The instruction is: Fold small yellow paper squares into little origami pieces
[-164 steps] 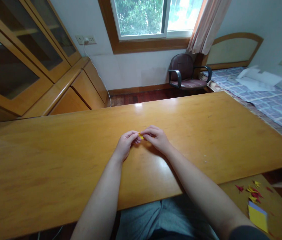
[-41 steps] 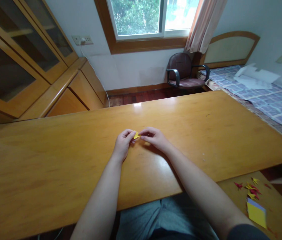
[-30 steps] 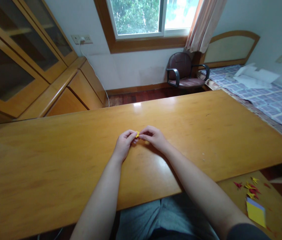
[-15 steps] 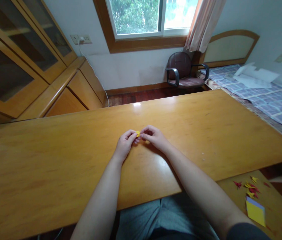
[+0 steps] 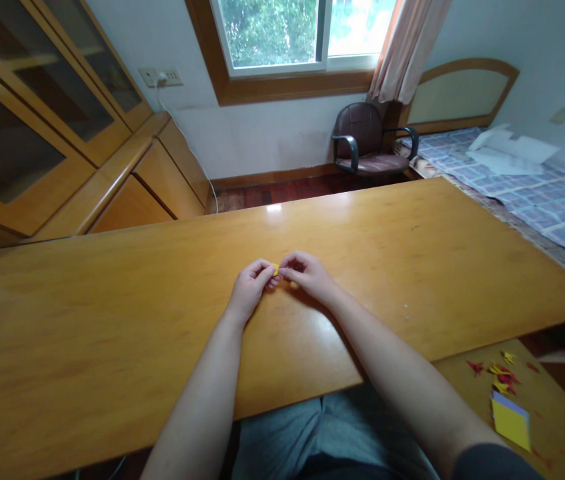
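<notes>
Yellow paper point(image 5: 275, 269), folded small, is pinched between thumb and fingers of the left hand point(image 5: 251, 285) over the middle of the wooden table point(image 5: 112, 320). The right hand point(image 5: 311, 275) has its thumb and forefinger close together at the paper's right edge; whether they grip it I cannot tell. On a lower surface point(image 5: 462, 383) at the right, red and yellow folded figures point(image 5: 508, 381) lie near yellow and lavender sheets point(image 5: 511, 424).
</notes>
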The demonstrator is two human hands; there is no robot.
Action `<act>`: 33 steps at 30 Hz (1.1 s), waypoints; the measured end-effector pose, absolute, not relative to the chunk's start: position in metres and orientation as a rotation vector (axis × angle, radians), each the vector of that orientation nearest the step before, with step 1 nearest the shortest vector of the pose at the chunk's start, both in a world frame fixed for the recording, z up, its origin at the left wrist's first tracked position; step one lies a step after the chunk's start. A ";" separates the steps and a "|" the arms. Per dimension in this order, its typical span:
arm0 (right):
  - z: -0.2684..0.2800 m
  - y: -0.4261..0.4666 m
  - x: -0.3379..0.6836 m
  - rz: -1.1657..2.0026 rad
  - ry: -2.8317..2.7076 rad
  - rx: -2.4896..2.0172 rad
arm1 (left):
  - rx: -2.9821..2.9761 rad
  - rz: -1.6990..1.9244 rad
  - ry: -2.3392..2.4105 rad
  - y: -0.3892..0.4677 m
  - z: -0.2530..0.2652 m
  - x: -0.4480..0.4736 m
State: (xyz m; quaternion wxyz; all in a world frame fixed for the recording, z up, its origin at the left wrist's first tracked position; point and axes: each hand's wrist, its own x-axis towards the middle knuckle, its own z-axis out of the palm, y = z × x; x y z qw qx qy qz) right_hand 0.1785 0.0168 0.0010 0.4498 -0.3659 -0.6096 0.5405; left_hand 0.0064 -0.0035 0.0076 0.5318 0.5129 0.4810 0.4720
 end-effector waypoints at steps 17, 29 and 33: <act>0.002 0.016 0.179 1.362 -1.483 -0.868 | 1.185 1.128 1.138 -0.003 0.007 0.006; 0.008 0.016 0.183 1.018 -1.750 -0.852 | 1.132 1.122 1.155 -0.002 0.006 0.006; 0.006 0.016 0.181 0.971 -1.778 -0.839 | 1.131 1.110 1.142 -0.003 0.008 0.006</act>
